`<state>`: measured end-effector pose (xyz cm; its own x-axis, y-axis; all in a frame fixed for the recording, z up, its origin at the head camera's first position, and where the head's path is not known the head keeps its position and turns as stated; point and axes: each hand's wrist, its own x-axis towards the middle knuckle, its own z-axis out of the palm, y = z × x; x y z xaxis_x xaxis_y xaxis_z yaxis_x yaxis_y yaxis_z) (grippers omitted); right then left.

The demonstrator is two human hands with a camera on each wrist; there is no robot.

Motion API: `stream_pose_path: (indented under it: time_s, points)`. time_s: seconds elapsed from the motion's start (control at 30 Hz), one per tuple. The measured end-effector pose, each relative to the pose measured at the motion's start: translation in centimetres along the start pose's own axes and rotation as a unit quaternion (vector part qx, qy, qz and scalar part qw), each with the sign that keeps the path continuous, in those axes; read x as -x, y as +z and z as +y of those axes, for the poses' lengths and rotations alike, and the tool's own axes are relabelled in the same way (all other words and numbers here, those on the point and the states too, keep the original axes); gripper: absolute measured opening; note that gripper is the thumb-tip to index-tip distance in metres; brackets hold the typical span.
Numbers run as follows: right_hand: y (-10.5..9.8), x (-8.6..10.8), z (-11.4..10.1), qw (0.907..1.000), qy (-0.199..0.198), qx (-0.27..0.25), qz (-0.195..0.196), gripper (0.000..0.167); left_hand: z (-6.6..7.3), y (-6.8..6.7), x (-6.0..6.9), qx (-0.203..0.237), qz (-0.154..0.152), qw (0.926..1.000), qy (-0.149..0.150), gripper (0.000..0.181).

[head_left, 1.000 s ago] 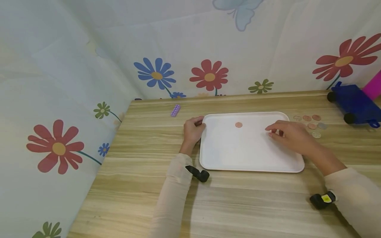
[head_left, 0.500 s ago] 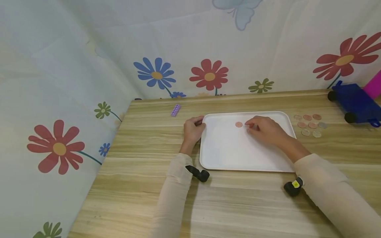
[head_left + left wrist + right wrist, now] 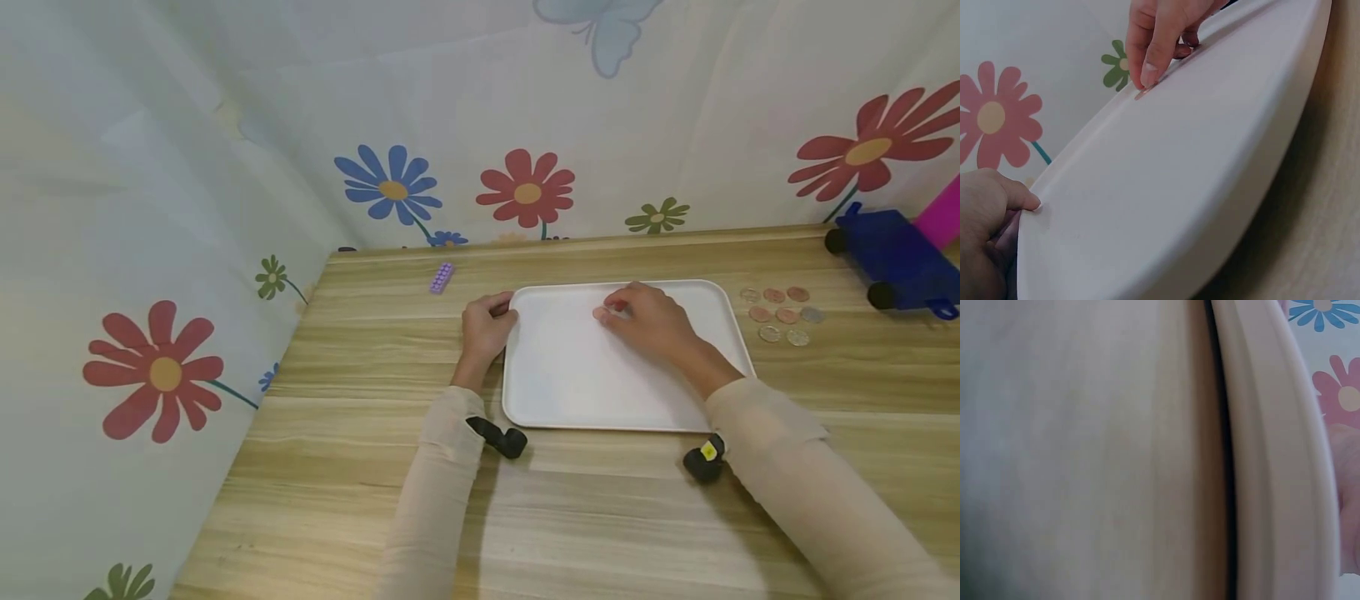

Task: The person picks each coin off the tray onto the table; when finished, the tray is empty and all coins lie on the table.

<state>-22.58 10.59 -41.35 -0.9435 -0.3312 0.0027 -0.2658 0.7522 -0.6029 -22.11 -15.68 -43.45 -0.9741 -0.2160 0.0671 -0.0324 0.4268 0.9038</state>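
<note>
A white rectangular tray [image 3: 570,375] lies on the wooden table. My left hand [image 3: 487,333] holds its left rim near the far corner; in the left wrist view the thumb of that left hand [image 3: 991,212] presses on the rim, its other fingers partly hidden. Over the tray's far half, my right hand [image 3: 651,323] has thumb and index finger at a copper coin [image 3: 598,312], pinching it at the tray surface. The left wrist view shows the coin [image 3: 1142,94] edge-on under those fingertips. Only the tray's side [image 3: 1285,456] fills the right wrist view, with no right fingers.
Several copper and silver coins [image 3: 786,316] lie in rows right of the tray. A dark blue wheeled toy cart [image 3: 900,258] stands further right, beside a bright pink object [image 3: 941,217]. A purple toy brick [image 3: 442,278] lies behind my left hand. A flowered cloth hangs behind.
My right hand has moved left across the tray from its right side to the copper coin, uncovering coins on the table. The left hand has stayed on the rim.
</note>
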Motion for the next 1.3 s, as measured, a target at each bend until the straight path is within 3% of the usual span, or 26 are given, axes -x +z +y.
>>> stream_pose_path:
  time_s: [0.77,0.93,1.13,1.3]
  points:
    - [0.0,0.1,-0.8,0.9997,0.015,0.016,-0.014,0.028,-0.1,0.3,0.1,0.013,0.005,0.9999,0.009,0.031]
    - [-0.1,0.4,-0.6,0.9995,0.000,0.020,-0.026,0.026,-0.1,0.3,0.1,0.010,0.005,0.9998,0.015,0.031]
    - [-0.2,1.2,-0.2,0.9983,-0.051,0.020,-0.021,0.016,-0.2,0.3,0.1,0.008,0.008,0.9998,0.016,0.031]
    - [-0.3,1.9,0.5,0.9954,-0.084,0.033,-0.033,0.018,-0.4,0.3,0.2,0.006,0.010,0.9998,0.019,0.031]
